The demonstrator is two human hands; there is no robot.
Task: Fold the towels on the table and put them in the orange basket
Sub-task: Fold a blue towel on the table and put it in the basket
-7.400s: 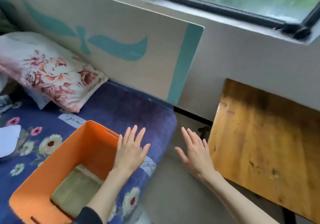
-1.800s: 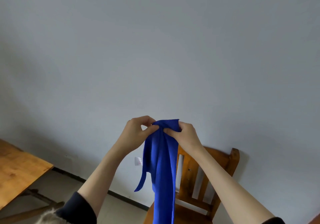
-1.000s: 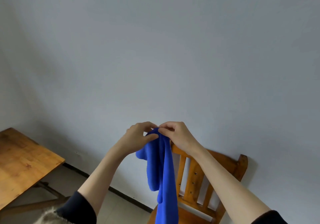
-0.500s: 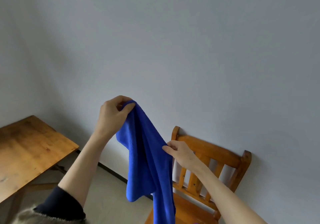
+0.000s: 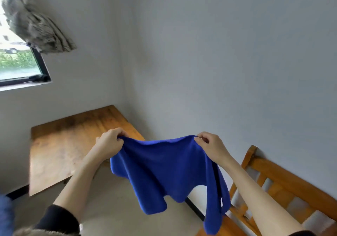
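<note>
A bright blue towel hangs spread in the air between my two hands. My left hand pinches its upper left corner, and my right hand pinches its upper right corner. The top edge sags slightly between them and the rest droops down in loose folds. The wooden table lies below and left of my left hand, its top bare. The orange basket is not in view.
A wooden chair stands against the wall at the lower right, just behind the towel's hanging end. A window with a bunched grey curtain is at the upper left. Pale floor shows beneath the towel.
My hands have pulled apart, spreading the bunched towel wide by its top corners. The view has swung left, bringing the table and window into sight.
</note>
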